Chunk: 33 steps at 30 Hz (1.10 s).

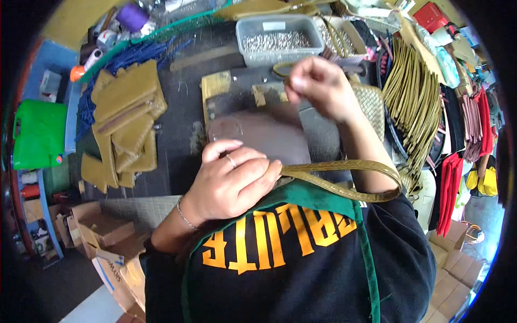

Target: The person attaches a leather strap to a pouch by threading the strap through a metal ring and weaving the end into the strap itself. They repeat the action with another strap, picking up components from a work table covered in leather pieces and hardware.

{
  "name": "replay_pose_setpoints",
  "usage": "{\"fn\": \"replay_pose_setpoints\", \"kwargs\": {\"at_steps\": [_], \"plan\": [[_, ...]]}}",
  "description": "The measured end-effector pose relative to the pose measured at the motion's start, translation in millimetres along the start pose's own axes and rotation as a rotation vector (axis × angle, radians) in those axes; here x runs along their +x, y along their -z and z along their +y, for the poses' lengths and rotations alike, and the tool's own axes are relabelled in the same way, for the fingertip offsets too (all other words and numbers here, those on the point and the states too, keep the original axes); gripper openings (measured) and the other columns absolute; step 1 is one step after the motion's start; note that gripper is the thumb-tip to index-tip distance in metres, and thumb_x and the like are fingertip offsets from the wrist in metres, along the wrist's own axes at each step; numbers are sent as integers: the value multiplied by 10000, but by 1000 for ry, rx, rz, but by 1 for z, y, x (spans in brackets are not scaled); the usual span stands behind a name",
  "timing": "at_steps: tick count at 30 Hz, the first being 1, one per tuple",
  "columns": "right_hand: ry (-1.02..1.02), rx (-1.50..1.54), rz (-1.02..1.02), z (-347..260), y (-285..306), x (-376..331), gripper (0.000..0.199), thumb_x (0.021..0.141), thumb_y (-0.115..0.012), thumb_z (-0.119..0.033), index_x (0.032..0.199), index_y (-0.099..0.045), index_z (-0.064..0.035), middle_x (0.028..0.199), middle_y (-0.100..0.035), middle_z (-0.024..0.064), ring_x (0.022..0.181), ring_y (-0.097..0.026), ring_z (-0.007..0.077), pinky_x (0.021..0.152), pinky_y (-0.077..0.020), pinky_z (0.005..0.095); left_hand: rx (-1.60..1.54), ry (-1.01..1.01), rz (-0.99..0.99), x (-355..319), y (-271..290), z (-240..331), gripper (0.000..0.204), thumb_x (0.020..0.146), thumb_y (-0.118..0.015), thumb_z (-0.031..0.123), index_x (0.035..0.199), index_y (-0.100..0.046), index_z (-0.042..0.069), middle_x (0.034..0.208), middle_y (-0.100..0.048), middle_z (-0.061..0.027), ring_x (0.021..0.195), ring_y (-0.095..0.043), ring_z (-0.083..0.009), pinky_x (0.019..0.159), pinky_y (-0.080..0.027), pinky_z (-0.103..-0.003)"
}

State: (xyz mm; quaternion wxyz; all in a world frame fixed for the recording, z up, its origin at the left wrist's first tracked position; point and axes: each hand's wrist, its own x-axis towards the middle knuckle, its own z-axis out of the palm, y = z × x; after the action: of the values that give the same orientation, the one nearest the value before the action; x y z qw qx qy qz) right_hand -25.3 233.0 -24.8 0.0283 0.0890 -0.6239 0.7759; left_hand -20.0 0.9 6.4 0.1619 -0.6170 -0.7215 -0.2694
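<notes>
My left hand (231,180) is closed on the ends of an olive-gold strap (323,169), close to my green apron (318,196). The strap loops out to the right and passes over my right forearm. Raised over the work table, my right hand (323,89) has its fingers curled into a pinch, slightly blurred. Anything between those fingertips is too small to make out. Behind it stands a clear plastic bin (277,58) of small silvery metal pieces. A brown rounded pad (264,129) lies between my hands and the bin.
Folded olive pieces (129,97) are piled at left, beside blue strips (121,62) and a purple thread spool (132,18). Many olive straps (412,97) hang in a bundle at right, near a woven piece (371,107). A green case (40,134) and cardboard boxes (110,229) stand farther left.
</notes>
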Motion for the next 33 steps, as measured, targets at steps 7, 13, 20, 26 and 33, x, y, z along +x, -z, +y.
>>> {"fn": "replay_pose_setpoints", "kwargs": {"at_steps": [7, 13, 20, 26, 33], "plan": [[-119, 609, 88, 17, -37, -88, 142, 740, -607, 14, 881, -598, 9, 770, -617, 87, 664, -589, 117, 613, -489, 211, -79, -36, -89, 11, -7, 9, 223, 626, -681, 111, 833, -613, 66, 766, -605, -2, 759, -571, -126, 778, -337, -316], [-136, 653, 57, 11, -49, -103, 108, 762, -580, 20, 868, -598, 13, 741, -605, 69, 658, -560, 93, 597, -451, 198, -13, -135, -90, 12, -6, 17, 152, 678, -596, 115, 822, -626, 75, 736, -554, 39, 730, -539, -83, 761, -356, -304], [54, 186, 12, -1, -54, -101, 85, 774, -584, -21, 841, -619, 18, 802, -567, 53, 739, -540, 96, 655, -435, 206, -17, -141, -101, 11, -1, 18, 154, 686, -588, 121, 826, -626, 71, 753, -561, 29, 743, -544, -91, 762, -357, -312], [0, 116, 41, 1, -58, -105, 100, 733, -611, 21, 823, -644, -6, 785, -563, 48, 743, -532, 97, 663, -441, 219, -37, -136, -77, 5, -1, 19, 157, 695, -594, 128, 837, -629, 71, 785, -577, 20, 757, -551, -103, 765, -359, -320], [72, 93, 19, 6, -61, -111, 153, 736, -601, 27, 879, -643, -7, 837, -568, 76, 786, -537, 127, 702, -439, 226, -67, -108, -69, 1, -1, 20, 152, 701, -618, 135, 839, -636, 72, 780, -587, 13, 747, -568, -111, 761, -362, -320]]}}
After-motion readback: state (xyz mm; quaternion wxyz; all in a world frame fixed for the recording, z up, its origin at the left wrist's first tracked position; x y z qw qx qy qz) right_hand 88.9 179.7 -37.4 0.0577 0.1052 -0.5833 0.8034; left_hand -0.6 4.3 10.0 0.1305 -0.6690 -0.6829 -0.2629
